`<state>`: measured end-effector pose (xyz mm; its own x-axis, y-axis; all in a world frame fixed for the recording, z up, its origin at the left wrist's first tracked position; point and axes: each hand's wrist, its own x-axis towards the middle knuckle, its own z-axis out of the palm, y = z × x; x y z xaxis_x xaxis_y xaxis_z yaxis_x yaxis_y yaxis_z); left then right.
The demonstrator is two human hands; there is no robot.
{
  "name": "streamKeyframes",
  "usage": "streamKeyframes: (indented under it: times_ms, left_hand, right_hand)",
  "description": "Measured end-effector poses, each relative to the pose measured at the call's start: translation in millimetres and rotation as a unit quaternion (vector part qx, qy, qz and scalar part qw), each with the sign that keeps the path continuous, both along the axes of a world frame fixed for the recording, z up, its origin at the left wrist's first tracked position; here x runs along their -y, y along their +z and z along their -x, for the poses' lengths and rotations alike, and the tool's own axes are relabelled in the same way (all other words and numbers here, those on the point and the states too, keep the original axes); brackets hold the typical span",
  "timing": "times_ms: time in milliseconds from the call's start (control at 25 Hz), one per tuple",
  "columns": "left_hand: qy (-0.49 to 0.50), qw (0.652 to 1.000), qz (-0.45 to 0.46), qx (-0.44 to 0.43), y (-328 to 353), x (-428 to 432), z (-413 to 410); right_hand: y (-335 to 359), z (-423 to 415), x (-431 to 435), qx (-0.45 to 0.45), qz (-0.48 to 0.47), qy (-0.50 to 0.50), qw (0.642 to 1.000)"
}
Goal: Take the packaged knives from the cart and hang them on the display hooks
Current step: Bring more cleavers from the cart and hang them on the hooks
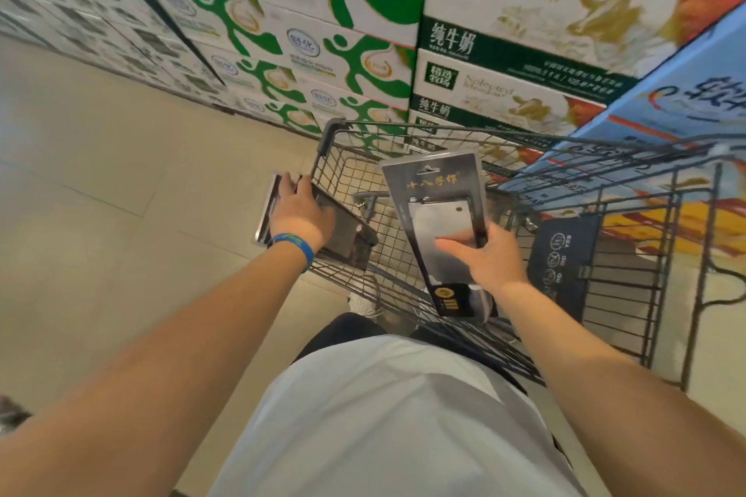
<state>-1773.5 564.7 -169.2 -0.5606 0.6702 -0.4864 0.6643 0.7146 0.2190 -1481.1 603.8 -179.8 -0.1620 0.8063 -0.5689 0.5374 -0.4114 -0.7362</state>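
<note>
The right hand (488, 258) holds a cleaver pack (438, 214) above the cart (407, 128). The thumb lies across the clear front over the broad steel blade and the fingers are curled behind the card. This pack stands nearly upright with its top tipped a little to the left. A hang hole and gold characters show on the grey upper end, and a black-and-gold label sits at the lower end near the wrist. The left hand (300, 214) grips a second pack (347, 232) from above, with its fingers hooked over the far edge. That pack lies tilted across the cart's left rim, partly outside the basket. It looks dark and glossy, but motion blur hides what is inside it, so it is probably another knife. The two packs are apart, with the cart's wire side between them. A blue wristband (294, 245) circles the left wrist. A dark panel (565, 262) with white symbols hangs on the cart's near end, to the right of the right hand. Stacked milk cartons (524, 12) rise behind the cart, green-and-white ones to the left and blue ones at far right. Pale tiled floor (101, 173) fills the left side, and a white shirt (383, 416) shows at the bottom.
</note>
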Motion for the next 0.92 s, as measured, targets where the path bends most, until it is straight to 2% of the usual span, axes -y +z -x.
streamKeyframes:
  times_ms: [160, 240, 280, 360, 480, 560, 600, 640, 720, 800, 920]
  left_hand:
    - [-0.11, 0.988, 0.081, -0.078, 1.5, 2.2, -4.9]
    - [-0.198, 0.957, 0.175, -0.118, 1.2, 5.2, -6.3]
    - [-0.211, 0.949, 0.196, -0.126, -0.2, 6.2, -6.2]
    - [-0.178, 0.964, 0.171, -0.096, 0.0, 5.3, -6.5]
    - [-0.12, 0.992, 0.02, -0.01, -0.5, -1.5, -4.5]
    - [-0.123, 0.989, -0.083, -0.018, -3.2, -3.6, 4.6]
    - [-0.123, 0.987, -0.101, -0.019, -6.3, -4.7, 11.4]
    - [-0.113, 0.99, -0.085, -0.009, -11.0, -5.3, 16.7]
    - [-0.108, 0.994, 0.024, 0.021, -24.1, -4.3, 17.9]
    - [-0.141, 0.982, 0.116, 0.053, -34.3, -2.8, 6.4]
    - [-0.232, 0.969, 0.073, 0.035, -14.6, -19.5, -16.7]
  right_hand:
    - [-3.1, -18.0, 10.4, 0.028, 0.011, -0.057, 0.998]
    - [-4.7, -20.8, 17.4, 0.037, 0.002, -0.085, 0.996]
    - [-5.7, -19.9, 20.2, 0.041, -0.004, -0.1, 0.994]
    - [-7.9, -14.7, 23.0, 0.047, -0.005, -0.127, 0.991]
    - [-13.9, -4.8, 26.7, 0.048, 0.007, -0.14, 0.989]
    - [-16.1, 1.4, 30.4, 0.044, 0.011, -0.152, 0.987]
    - [-15.9, 3.5, 33.2, 0.043, 0.016, -0.164, 0.985]
    - [-15.1, 4.5, 36.1, 0.043, 0.02, -0.179, 0.983]
    - [-13.2, 4.1, 44.4, 0.047, 0.019, -0.219, 0.974]
    - [-10.1, 0.1, 56.3, 0.04, 0.002, -0.247, 0.968]
    - [0.9, -11.9, 74.5, 0.023, -0.045, -0.273, 0.961]
